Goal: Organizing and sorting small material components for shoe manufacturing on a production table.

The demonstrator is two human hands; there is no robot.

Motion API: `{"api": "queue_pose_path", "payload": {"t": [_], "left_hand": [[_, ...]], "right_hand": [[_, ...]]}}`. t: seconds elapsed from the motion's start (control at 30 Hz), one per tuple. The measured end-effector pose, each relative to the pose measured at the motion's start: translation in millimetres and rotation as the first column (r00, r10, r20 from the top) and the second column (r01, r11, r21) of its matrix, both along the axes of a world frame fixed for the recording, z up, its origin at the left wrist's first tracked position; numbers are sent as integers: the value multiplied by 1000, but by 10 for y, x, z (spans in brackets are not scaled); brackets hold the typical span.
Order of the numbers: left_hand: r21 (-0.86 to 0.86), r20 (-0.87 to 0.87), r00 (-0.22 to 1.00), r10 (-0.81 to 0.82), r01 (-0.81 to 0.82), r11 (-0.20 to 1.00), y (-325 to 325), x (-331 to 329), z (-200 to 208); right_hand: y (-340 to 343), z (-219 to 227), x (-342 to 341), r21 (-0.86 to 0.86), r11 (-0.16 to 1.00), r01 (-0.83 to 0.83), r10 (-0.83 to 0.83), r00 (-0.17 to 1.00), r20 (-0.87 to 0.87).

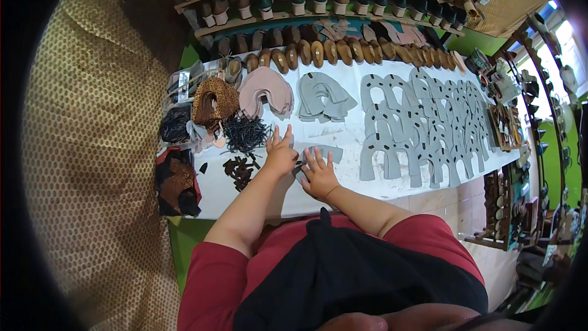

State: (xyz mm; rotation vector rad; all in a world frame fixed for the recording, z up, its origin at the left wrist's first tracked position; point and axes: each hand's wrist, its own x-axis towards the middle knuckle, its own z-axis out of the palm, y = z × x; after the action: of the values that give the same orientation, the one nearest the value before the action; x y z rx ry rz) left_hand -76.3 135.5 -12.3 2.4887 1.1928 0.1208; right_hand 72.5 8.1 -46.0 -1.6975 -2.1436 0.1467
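Note:
At the near side of the table both my hands are over one U-shaped grey shoe-upper piece [331,154]. My left hand [282,158] has its fingers stretched out and apart, with the thumb toward the piece. A small dark bit shows by that thumb, too small to make out. My right hand [320,176] lies spread on the near part of the piece, covering much of it. Left of my left hand are a heap of thin black strips [245,133] and a pile of short dark-brown pieces [239,171].
Grey uppers with black patches [392,124] overlap in rows at right. Behind my hands are stacks of grey uppers [321,98], pink uppers [264,89] and leopard-print pieces [214,99]. Brown shoe lasts [317,53] line the white table's [275,208] far edge; shoe racks [214,24] stand beyond.

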Motion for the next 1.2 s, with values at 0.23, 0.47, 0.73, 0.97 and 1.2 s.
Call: {"api": "queue_pose_path", "payload": {"t": [0.23,0.47,0.73,0.97,1.2], "left_hand": [[-32,-115,992,-56,52,998,-33,94,-11],[-13,-101,994,-49,48,999,-44,97,-175],[13,-59,998,-10,11,1000,23,73,-182],[-88,123,981,148,-138,987,45,-7,-383],[-55,57,989,137,-134,989,-100,70,19]], "right_hand": [[-4,5,7,4,1000,25,-25,999,-28],[-25,-28,27,-9,999,32,-32,999,-30],[-17,-36,30,-21,999,40,-41,999,-33],[-8,-34,26,-12,1000,23,-24,999,-44],[-5,-52,137,2,989,149,-143,953,-268]]}}
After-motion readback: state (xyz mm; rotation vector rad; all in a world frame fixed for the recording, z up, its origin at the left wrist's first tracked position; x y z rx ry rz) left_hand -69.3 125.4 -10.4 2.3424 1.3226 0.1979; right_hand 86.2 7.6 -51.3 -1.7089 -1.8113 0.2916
